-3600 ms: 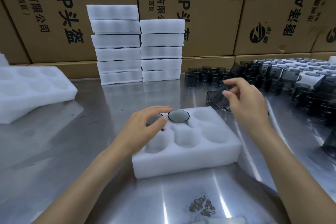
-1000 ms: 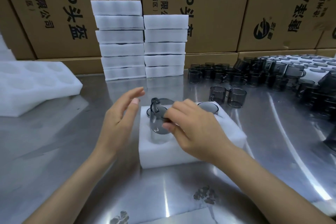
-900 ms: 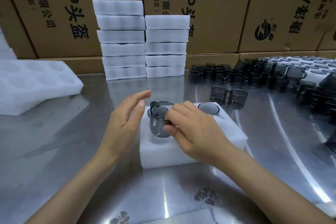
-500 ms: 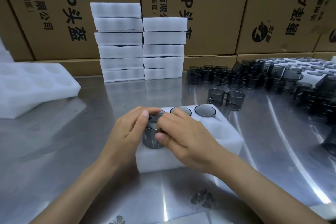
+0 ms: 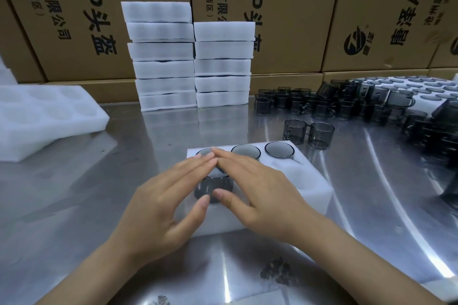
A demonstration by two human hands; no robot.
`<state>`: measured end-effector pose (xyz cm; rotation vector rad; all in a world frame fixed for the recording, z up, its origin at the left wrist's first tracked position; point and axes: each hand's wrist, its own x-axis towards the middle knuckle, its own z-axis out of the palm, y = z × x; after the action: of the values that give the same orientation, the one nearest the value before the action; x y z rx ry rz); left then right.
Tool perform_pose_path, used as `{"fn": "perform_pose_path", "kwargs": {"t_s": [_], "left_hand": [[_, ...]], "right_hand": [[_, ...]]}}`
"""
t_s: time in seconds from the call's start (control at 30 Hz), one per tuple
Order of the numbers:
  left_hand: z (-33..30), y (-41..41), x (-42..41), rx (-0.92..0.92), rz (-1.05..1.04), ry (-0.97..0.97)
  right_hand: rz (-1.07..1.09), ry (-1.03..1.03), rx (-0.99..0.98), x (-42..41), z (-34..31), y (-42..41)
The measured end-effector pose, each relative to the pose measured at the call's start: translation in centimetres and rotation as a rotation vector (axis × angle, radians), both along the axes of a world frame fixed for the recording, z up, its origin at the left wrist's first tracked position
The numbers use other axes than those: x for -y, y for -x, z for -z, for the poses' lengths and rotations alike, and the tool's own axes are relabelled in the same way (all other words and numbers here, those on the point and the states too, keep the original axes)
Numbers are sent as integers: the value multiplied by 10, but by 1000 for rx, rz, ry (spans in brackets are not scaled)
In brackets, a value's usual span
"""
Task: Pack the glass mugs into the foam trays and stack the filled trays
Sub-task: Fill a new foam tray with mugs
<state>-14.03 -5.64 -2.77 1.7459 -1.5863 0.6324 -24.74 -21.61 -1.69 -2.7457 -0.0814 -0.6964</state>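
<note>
A white foam tray (image 5: 309,181) lies on the steel table in front of me. Its back row holds three smoky glass mugs, the middle one (image 5: 245,152) and the right one (image 5: 279,150) in plain sight. A fourth mug (image 5: 213,187) stands in the front-left pocket, still sticking up above the foam. My left hand (image 5: 168,200) and my right hand (image 5: 257,193) lie over it with straight fingers, fingertips meeting on its rim and thumbs by its near side. The front-right pockets are hollow.
Two loose mugs (image 5: 308,132) stand just behind the tray. Several more (image 5: 347,104) crowd the right side, near a foam sheet of mugs (image 5: 421,84). Two stacks of foam trays (image 5: 193,64) stand at the back before cardboard boxes. An unfilled tray (image 5: 49,116) lies left.
My right hand brought a mug over and set it in the front-left pocket. My left hand joined it, and both hands have flattened on top of the mug.
</note>
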Motion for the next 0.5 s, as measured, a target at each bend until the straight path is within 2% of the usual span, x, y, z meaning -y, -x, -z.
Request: {"fn": "perform_pose_path", "kwargs": {"t_s": [0.17,0.3,0.5], "left_hand": [[3,4,-3,-12,-30,-11],[10,2,-11,33,-75,-134],[12,2,-12,37,-115,-189]], "right_hand": [[-1,100,-56,2,2,2],[7,208,-115,0,4,4],[46,233,-144,-3,6,3]]}}
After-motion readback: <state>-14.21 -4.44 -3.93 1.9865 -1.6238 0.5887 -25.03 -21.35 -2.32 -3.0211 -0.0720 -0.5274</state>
